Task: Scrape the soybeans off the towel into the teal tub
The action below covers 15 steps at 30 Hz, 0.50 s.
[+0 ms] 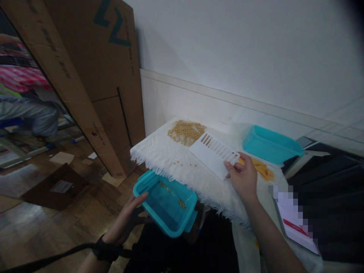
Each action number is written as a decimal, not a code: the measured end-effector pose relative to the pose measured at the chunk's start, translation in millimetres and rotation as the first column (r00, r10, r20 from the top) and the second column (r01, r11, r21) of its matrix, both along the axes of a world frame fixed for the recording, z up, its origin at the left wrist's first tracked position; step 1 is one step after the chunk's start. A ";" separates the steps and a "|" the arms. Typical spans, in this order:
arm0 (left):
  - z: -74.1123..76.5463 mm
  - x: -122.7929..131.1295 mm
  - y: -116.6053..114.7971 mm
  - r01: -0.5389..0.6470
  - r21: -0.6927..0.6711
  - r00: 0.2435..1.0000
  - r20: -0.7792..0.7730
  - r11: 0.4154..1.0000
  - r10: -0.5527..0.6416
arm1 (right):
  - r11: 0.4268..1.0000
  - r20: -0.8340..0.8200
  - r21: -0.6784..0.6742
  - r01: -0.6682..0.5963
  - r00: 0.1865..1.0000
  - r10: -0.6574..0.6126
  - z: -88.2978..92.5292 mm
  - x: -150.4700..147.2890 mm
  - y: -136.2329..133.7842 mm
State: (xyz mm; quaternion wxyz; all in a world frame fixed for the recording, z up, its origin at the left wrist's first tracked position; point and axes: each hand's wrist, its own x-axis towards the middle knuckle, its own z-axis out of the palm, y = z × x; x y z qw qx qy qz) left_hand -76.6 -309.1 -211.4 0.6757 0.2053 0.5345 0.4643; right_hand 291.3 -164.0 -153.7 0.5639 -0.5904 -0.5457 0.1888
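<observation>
Left hand: the left hand (129, 214) holds a teal tub (170, 233) at its left side, thumb laid over the rim; the other fingers are partly hidden, so I cannot tell how closely they press.
Teal tub: tilted, just below the front edge of the table, the fringe of the white cloth (157, 146) hanging over its far rim.
Beans in the tub: 2 small clusters, along the far side and near the right end.
Right hand: the right hand (243, 176) pinches the near right end of a white slotted card (209, 161) between thumb and fingers.
Slotted card: slanted above the cloth, its far left end at the edge of the bean pile (184, 131).
Bean pile: spread on the cloth near the wall; a few loose beans (182, 164) lie nearer the front edge.
Right of the table: 1 more teal tub (273, 149) at the back, with an orange cloth (264, 170) in front.
Left: a tall cardboard box (108, 72) stands against the wall.
</observation>
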 end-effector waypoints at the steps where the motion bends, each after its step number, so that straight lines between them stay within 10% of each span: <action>1: 1.3 1.3 -0.2 -0.006 0.001 1.000 -0.004 1.000 0.006 | 0.999 0.009 -0.009 0.040 0.999 -0.040 -1.8 1.6 -8.4; 15: 9.7 3.6 -3.7 0.006 0.067 1.000 0.007 0.998 -0.006 | 0.992 0.356 0.103 0.076 0.928 -0.108 -0.3 -47.2 -68.9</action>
